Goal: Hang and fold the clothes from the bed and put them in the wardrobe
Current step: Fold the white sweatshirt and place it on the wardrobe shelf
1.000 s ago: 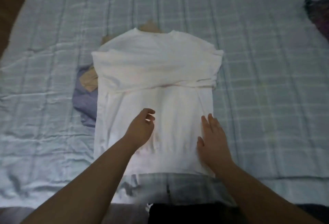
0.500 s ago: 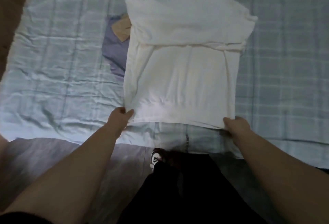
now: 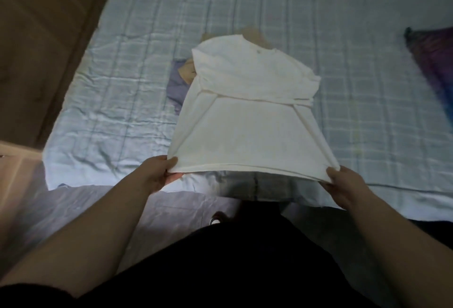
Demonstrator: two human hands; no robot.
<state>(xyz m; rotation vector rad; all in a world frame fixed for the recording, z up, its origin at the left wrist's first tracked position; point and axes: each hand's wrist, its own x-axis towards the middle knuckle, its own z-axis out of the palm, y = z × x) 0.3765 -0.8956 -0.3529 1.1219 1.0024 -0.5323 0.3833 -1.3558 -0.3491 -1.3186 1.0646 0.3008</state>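
On the checked bed (image 3: 318, 26) the white top (image 3: 247, 121) lies centre, sleeves already folded in, hem lifted at six o'clock, pinched by left hand (image 3: 159, 175) and right hand (image 3: 343, 182); final fold and wardrobe remain.

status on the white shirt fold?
Done: white shirt lies on the bed, sleeves folded in. In hand: left hand and right hand pinch the hem corners, lifted. Left: fold it over; tan and purple clothes underneath; wardrobe.
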